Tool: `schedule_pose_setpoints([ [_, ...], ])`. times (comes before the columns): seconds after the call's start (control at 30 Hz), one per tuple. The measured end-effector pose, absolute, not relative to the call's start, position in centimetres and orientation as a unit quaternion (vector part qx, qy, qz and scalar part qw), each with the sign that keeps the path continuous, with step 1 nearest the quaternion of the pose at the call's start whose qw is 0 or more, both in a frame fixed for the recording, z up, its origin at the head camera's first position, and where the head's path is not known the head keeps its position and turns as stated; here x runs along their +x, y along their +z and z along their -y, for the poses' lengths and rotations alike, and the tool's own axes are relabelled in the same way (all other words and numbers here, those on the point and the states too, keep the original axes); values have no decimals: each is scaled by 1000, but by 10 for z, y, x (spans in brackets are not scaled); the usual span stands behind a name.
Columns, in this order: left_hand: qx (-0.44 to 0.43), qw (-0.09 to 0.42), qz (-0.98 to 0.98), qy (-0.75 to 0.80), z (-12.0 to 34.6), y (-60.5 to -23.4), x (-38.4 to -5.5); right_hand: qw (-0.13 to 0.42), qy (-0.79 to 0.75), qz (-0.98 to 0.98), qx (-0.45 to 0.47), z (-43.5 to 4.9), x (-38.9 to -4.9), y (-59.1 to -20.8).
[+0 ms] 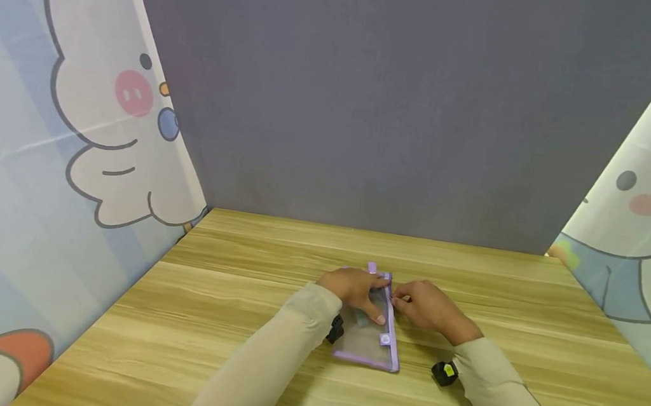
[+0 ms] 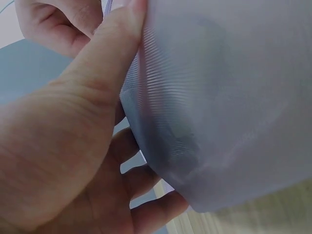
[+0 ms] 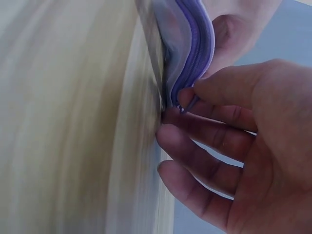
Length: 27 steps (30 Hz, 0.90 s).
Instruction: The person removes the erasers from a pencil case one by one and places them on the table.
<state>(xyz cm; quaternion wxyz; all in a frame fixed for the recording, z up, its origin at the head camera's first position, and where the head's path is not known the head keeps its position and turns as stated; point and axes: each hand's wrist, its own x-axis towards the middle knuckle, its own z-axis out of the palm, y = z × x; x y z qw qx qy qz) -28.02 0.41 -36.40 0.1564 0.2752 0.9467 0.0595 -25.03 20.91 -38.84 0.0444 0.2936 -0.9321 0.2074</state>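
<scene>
A see-through mesh zip pouch (image 1: 357, 346) with purple edging lies on the table, its zipper side facing right. My left hand (image 1: 355, 289) is over its upper part. In the left wrist view the thumb (image 2: 105, 56) lies along the pouch's edge and the other fingers curl at its far side, gripping it. My right hand (image 1: 425, 306) is at the zipper's upper end. The right wrist view shows its thumb and forefinger pinching the small zipper pull (image 3: 191, 104) beside the bent purple zipper (image 3: 197, 39). A pale patch shows through the mesh; I cannot tell what it is.
The wood-grain table (image 1: 225, 310) extends around the pouch. A dark grey panel (image 1: 367, 104) stands at the back, with cartoon-print cloths on the left (image 1: 10, 204) and right (image 1: 637, 253). Black wrist cameras sit on both wrists.
</scene>
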Motion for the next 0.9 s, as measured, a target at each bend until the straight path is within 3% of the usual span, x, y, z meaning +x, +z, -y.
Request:
schedule_pose_setpoints([
  [0.9, 307, 164, -936, 54, -1, -369, -281, 11, 246, 917, 313, -218, -244, -382],
])
